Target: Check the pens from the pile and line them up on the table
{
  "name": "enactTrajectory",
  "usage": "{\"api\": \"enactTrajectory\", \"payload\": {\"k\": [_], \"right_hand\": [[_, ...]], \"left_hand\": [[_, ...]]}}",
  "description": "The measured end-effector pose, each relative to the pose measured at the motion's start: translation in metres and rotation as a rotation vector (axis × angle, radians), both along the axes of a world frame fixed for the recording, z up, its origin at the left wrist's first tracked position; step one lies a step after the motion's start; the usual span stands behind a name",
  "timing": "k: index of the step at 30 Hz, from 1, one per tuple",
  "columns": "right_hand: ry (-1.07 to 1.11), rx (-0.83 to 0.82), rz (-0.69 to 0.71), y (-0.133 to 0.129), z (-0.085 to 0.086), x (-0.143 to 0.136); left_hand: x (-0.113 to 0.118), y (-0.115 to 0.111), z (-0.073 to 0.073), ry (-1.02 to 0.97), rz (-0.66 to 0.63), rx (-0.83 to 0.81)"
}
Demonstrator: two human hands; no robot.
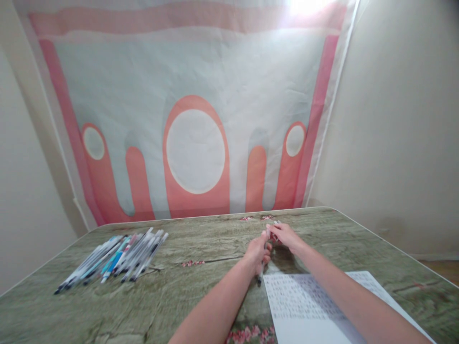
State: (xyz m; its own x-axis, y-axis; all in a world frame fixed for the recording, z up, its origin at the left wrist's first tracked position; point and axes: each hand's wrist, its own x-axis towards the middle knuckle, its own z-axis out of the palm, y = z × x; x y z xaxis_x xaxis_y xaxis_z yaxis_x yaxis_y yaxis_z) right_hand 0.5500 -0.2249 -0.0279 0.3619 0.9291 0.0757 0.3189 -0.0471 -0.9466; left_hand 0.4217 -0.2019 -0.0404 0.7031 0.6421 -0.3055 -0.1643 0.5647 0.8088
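My left hand (257,252) is wrapped round a pen (260,277), whose dark lower end points down toward the table near the paper's corner. At the pen's upper end, the fingers of my right hand (285,235) are pinched close against my left fingertips. A small pale tip shows just beyond my right fingers; I cannot tell what it belongs to. Beneath my right forearm lies a white sheet of paper (297,301) with rows of handwriting on its upper part.
Many pens (114,255) lie side by side in a slanting row at the left, mostly clear with dark ends, a few blue and one pinkish. The wood-patterned table (201,296) has printed pink blossoms. Behind its far edge hangs a patterned cloth (195,153).
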Motion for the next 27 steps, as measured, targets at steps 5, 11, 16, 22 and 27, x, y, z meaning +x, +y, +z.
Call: {"api": "enactTrajectory", "payload": {"k": [5, 11, 16, 22, 27], "right_hand": [[-0.159, 0.119, -0.139, 0.014, -0.008, 0.038], [-0.482, 0.036, -0.114, 0.042, -0.029, 0.065], [-0.717, 0.022, -0.088, 0.05, -0.026, 0.057], [-0.816, 0.003, -0.098, 0.049, -0.02, 0.059], [-0.798, 0.082, 0.012, 0.042, -0.02, 0.074]], "left_hand": [[0.0, 0.002, -0.006, 0.009, -0.056, -0.01], [0.001, -0.001, -0.011, 0.022, -0.084, 0.075], [0.003, -0.002, -0.013, 0.006, -0.093, 0.116], [0.002, -0.003, -0.013, 0.004, -0.087, 0.122], [0.001, -0.003, -0.011, 0.0, -0.085, 0.102]]}}
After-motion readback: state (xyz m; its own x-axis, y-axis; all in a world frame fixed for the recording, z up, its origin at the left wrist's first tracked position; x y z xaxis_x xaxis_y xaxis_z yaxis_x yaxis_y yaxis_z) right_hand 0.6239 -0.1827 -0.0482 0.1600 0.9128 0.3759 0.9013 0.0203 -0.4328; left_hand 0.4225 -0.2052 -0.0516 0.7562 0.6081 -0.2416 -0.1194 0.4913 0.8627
